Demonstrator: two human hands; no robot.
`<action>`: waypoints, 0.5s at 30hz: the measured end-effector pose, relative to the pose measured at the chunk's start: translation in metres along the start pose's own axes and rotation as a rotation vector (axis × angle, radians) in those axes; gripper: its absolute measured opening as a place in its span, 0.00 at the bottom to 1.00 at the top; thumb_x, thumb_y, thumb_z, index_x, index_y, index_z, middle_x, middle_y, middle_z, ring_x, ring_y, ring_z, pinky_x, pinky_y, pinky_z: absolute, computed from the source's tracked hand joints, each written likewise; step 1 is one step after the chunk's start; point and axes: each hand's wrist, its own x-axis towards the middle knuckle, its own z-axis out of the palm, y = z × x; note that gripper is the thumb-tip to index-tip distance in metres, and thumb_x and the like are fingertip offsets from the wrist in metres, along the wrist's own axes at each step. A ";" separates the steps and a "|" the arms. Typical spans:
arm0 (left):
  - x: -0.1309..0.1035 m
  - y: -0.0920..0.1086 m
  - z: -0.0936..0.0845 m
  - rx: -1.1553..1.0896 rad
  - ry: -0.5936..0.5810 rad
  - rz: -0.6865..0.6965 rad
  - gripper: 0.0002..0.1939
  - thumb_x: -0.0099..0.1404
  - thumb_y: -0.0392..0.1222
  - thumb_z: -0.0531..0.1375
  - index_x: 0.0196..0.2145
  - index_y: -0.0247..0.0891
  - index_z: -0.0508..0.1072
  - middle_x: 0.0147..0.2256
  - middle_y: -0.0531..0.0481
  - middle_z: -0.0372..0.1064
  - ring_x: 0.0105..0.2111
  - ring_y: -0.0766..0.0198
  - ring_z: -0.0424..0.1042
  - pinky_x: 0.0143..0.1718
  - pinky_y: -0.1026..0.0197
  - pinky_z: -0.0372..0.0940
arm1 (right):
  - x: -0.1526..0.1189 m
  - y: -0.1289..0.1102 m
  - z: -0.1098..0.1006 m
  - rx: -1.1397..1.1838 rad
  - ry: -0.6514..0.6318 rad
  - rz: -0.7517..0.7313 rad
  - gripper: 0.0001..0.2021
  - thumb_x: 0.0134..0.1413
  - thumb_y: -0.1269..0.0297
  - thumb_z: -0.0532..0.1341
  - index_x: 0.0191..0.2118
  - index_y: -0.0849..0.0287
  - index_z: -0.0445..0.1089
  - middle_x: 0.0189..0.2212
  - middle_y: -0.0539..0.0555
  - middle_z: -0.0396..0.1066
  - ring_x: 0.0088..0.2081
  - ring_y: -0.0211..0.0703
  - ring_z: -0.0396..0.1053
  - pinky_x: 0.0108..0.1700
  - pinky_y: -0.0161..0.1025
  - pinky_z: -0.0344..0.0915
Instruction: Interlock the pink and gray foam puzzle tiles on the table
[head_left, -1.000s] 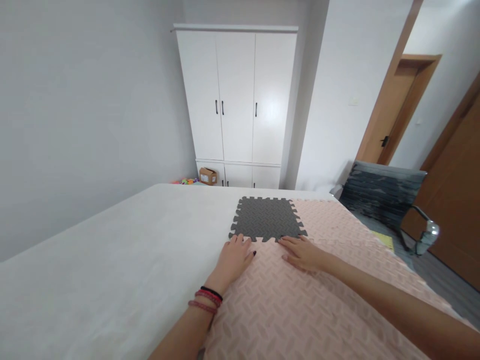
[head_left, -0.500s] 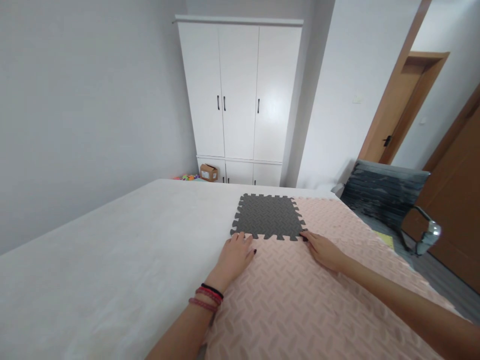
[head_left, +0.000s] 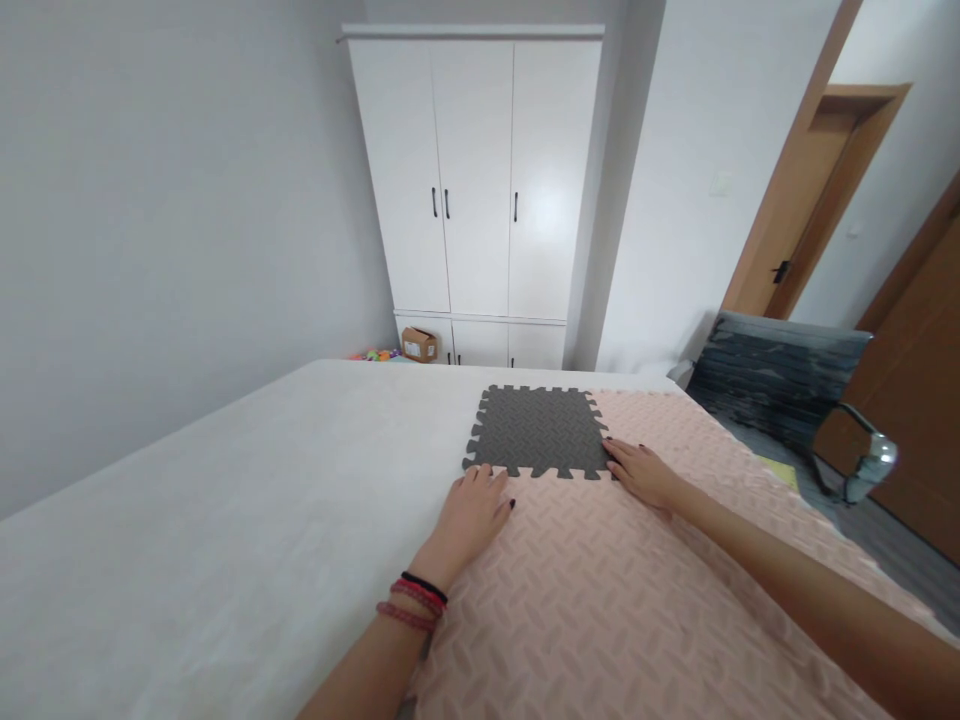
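Fingers lay flat and spread on the foam, gripping nothing: the left hand (head_left: 469,512) pressed palm-down on the pink mat (head_left: 600,600) with its fingertips just short of the near left corner of the grey tile (head_left: 538,431), while the right hand (head_left: 639,470) rested open at the tile's near right corner, its fingertips touching the toothed edge where grey met pink. Both hands worked the seam from the near side. The grey tile lay flat on the white bed (head_left: 225,520), just beyond the fingers, with its near and right edges against the pink mat and its far and left teeth free. Red and black bands (head_left: 414,598) circled the left wrist.

Judging by its thin profile and embossed surface, the tile looked light, soft and springy, likely to bend or curl if lifted by one corner and unlikely to slip on the bedding. The soundest hold appeared to be a pinch on the free toothed edges, beyond the left fingertips, or flat pressure along the seam. A white wardrobe (head_left: 476,190) stood beyond the fingers, a grey chair (head_left: 780,380) to their right.
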 end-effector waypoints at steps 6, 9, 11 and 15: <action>0.001 0.003 -0.004 0.018 -0.011 -0.001 0.22 0.67 0.45 0.49 0.56 0.38 0.64 0.51 0.40 0.63 0.51 0.54 0.61 0.52 0.52 0.59 | 0.001 -0.004 -0.006 -0.034 -0.004 -0.002 0.27 0.63 0.51 0.43 0.62 0.58 0.57 0.62 0.60 0.56 0.61 0.51 0.55 0.62 0.60 0.46; -0.001 0.001 -0.006 0.009 -0.001 0.010 0.22 0.67 0.45 0.49 0.56 0.38 0.64 0.50 0.40 0.63 0.51 0.54 0.62 0.51 0.53 0.60 | 0.005 -0.005 -0.013 -0.012 -0.017 -0.008 0.26 0.62 0.52 0.45 0.61 0.57 0.59 0.61 0.59 0.57 0.60 0.49 0.57 0.60 0.55 0.51; -0.003 -0.003 -0.007 -0.009 0.005 0.025 0.23 0.66 0.47 0.50 0.57 0.39 0.64 0.50 0.41 0.63 0.51 0.54 0.62 0.51 0.53 0.60 | 0.002 -0.001 -0.016 -0.006 -0.035 0.001 0.26 0.62 0.52 0.46 0.61 0.54 0.59 0.62 0.58 0.56 0.60 0.49 0.57 0.60 0.56 0.51; -0.005 -0.011 -0.005 -0.059 0.013 0.051 0.23 0.66 0.50 0.51 0.56 0.41 0.65 0.49 0.43 0.64 0.50 0.55 0.63 0.51 0.55 0.60 | -0.029 0.027 -0.023 -0.035 -0.023 0.117 0.27 0.61 0.51 0.45 0.63 0.51 0.55 0.64 0.56 0.53 0.64 0.53 0.50 0.61 0.66 0.42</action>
